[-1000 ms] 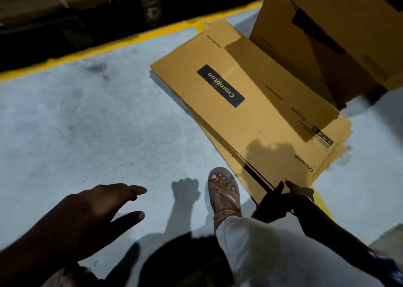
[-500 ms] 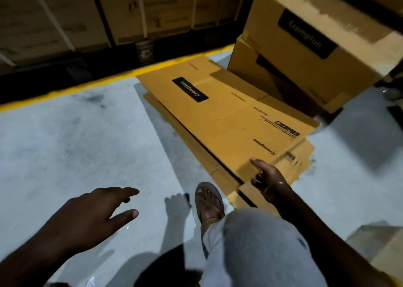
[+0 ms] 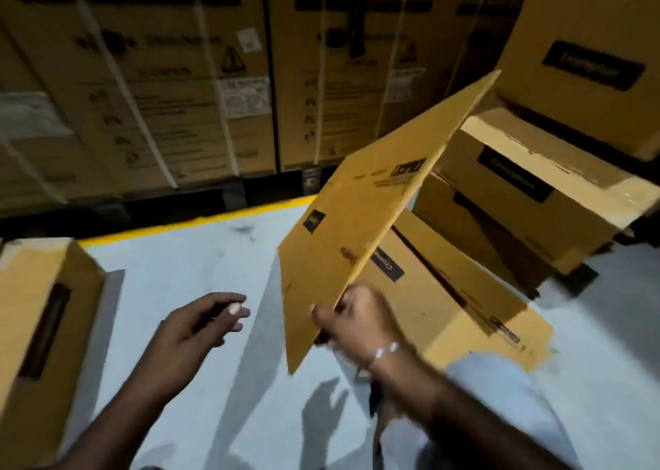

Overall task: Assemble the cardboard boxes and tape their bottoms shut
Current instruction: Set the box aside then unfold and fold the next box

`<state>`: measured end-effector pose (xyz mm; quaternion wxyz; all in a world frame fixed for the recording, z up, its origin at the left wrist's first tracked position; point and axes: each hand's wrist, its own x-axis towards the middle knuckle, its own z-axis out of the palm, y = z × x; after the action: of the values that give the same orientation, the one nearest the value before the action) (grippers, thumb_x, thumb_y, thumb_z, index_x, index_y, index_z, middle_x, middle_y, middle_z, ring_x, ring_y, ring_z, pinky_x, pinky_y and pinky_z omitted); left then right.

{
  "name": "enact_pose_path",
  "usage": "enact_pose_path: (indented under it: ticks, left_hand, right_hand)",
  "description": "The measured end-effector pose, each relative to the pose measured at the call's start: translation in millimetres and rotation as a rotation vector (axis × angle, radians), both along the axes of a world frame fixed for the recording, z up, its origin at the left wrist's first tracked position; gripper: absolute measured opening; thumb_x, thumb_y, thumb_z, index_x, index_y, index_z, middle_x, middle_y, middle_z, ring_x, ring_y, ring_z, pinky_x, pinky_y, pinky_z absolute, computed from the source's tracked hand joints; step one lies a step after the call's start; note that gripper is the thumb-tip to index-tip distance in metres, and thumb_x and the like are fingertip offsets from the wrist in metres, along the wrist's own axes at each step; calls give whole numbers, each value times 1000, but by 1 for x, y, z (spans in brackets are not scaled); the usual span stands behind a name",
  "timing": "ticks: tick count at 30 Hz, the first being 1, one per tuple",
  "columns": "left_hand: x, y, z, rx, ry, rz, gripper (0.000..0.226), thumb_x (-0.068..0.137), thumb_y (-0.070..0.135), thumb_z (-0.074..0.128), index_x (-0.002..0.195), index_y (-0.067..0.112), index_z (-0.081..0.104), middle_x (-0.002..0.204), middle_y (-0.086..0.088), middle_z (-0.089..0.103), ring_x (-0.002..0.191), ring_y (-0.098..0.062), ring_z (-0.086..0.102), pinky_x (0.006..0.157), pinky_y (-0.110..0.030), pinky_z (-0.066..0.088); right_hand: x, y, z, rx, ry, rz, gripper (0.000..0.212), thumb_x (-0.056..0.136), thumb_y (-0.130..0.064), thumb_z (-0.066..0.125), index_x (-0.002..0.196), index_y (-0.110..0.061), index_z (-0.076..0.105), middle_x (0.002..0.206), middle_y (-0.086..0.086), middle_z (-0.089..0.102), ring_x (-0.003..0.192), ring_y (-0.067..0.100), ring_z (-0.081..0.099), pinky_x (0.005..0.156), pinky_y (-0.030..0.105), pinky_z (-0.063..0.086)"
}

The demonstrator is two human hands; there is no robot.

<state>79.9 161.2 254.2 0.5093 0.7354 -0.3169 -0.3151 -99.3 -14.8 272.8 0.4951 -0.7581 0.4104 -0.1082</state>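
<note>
A flattened brown cardboard box (image 3: 360,219) is lifted off the floor and tilted up, its near corner gripped by my right hand (image 3: 351,321), which wears a bracelet at the wrist. Under and behind it, more flattened boxes (image 3: 446,301) lie stacked on the grey floor. My left hand (image 3: 194,330) hovers over the floor to the left of the raised sheet, fingers loosely extended, holding nothing and not touching the cardboard.
An assembled box (image 3: 39,319) stands at the left edge. Several assembled boxes (image 3: 528,191) are piled at the right. Large strapped cartons (image 3: 171,76) form a wall behind a yellow floor line (image 3: 200,221). My trouser leg (image 3: 500,409) is at bottom right.
My right hand took hold of the top flattened box and lifted it, tilted up, off the stack. My view rose, bringing the wall of cartons and the left box into sight.
</note>
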Motion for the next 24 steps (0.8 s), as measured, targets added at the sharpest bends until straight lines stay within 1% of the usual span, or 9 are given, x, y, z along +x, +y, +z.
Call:
enact_pose_path:
  ticks: [3,6,8,10,13,16,18,21,24]
  left_hand:
    - [-2,0,4,-14,87,-20,69,72,72,67,128,32,69,122,8,75,113,-13,71,91,-38,56]
    - [-11,-6,6,-36,127,-86,85,69,72,73,144,38,54,138,16,65,124,-5,64,96,-31,56]
    - [-20,-9,6,-29,110,-95,79,72,66,77,143,48,49,136,27,63,123,2,62,91,-23,55]
    - [-25,-14,0,8,79,36,59,78,58,83,127,54,52,120,33,68,114,3,65,86,-18,54]
    - [-27,-16,-12,138,-29,235,28,94,25,76,104,42,56,104,19,69,104,-16,69,76,-23,52]
    - [-27,-13,-23,152,-6,228,28,96,9,66,102,36,63,101,13,72,96,-16,70,69,-22,53]
    - [-29,-10,-28,177,-16,190,25,94,17,68,112,34,64,107,13,72,99,-13,69,76,-25,56]
    - [-39,-9,-34,217,-86,115,49,79,34,62,128,38,62,114,18,69,104,-9,67,89,-29,56]
    - [-57,-12,-44,214,-201,13,66,81,32,66,144,45,49,124,23,64,111,-7,66,92,-31,57]
  right_hand:
    - [3,56,-36,-303,259,216,43,87,-48,58,68,-10,57,70,8,66,83,31,68,62,35,44]
    - [4,80,-61,-422,416,417,33,97,-46,48,89,-16,61,101,17,65,103,38,60,75,39,40]
    - [5,83,-76,-438,518,521,31,97,-37,47,98,-11,63,109,22,63,106,43,60,82,42,46]
    - [5,84,-90,-424,598,602,30,97,-31,48,104,-7,63,115,25,61,108,46,60,87,43,49]
    - [15,83,-97,-362,683,747,30,95,-33,58,107,-8,66,117,23,61,110,44,61,86,41,49]
    - [33,51,-90,-180,735,848,34,84,-41,78,108,-17,72,117,12,68,107,33,66,83,34,52]
    - [43,17,-80,-155,583,633,32,89,-38,72,118,-24,72,123,1,70,107,25,68,89,35,55]
    - [45,-25,-47,-202,58,193,25,96,-34,68,120,-27,73,113,-3,75,100,15,70,87,34,57]
    - [47,-39,-5,173,-371,46,28,94,-46,68,111,-25,75,108,-1,76,104,11,71,83,39,62]
